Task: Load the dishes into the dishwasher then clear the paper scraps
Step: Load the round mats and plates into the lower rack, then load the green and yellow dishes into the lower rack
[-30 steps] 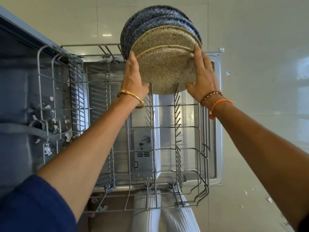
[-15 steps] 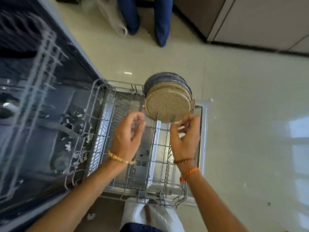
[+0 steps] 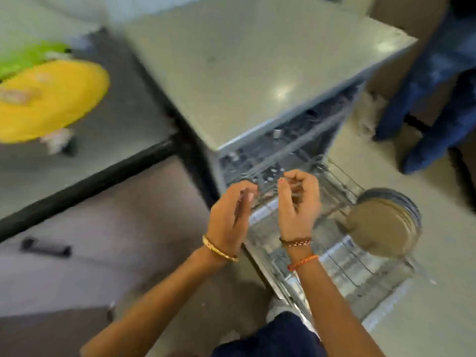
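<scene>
**Plates racked, hands free**

The plates (image 3: 381, 225) stand on edge at the outer end of the pulled-out rack (image 3: 342, 269), flat faces toward the dishwasher (image 3: 257, 73), the stack's axis running along the rack. Nearer the dishwasher, the left hand (image 3: 228, 222) and right hand (image 3: 298, 204) hover loosely curled, holding nothing. Next, I judge, fetch further dishes, slotting each between separate tines.
</scene>
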The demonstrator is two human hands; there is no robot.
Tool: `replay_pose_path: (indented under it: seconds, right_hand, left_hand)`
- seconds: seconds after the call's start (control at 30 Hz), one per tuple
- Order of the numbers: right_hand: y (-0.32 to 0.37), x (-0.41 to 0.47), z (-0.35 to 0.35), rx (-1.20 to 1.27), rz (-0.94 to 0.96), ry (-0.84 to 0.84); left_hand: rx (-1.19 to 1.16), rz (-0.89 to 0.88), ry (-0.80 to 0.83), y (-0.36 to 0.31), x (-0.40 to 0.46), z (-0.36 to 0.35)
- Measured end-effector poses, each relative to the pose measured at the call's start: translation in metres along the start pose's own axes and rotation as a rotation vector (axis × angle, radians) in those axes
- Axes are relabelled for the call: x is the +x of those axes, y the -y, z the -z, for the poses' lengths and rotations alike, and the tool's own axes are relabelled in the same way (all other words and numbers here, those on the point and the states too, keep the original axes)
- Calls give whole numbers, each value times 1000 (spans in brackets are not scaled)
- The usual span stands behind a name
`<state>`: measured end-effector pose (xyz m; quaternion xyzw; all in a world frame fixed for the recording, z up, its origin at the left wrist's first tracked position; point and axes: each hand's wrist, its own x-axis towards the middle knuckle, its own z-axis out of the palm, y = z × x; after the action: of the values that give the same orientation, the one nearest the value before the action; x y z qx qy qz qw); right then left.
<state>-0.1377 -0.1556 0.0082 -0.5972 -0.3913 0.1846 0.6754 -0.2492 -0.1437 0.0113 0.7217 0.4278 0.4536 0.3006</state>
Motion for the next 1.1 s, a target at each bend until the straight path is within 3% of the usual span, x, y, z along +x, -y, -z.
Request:
replay_pose_path:
  seconds: [0.17,0.27,0.47,0.67,0.83,1.03,1.1]
  right_hand:
    - [84,-78,-111,288,38,350]
    - [122,-124,-173,347,22,654]
    - [159,-192,-292,224,-59,1139]
    - [173,-243,-383,121,-269,1566]
    - [190,-265,-447,204,-715,1765]
    - [205,-310,-523,218,-1075,1862]
    - [207,-322,-530,234,-1099,1822]
  left_hand:
    - [105,-11,-542,-20,-56,154]
    - [197,121,-834,-21,-86,229]
    - [79,531,-1312,7,-152,353]
    - [-61,649,-1667,46,-174,438]
    - [-171,584,-2038,86,-168,513]
    - [-157,477,-2220,106,-166,574]
    - [-180,466,-2190,105,-172,583]
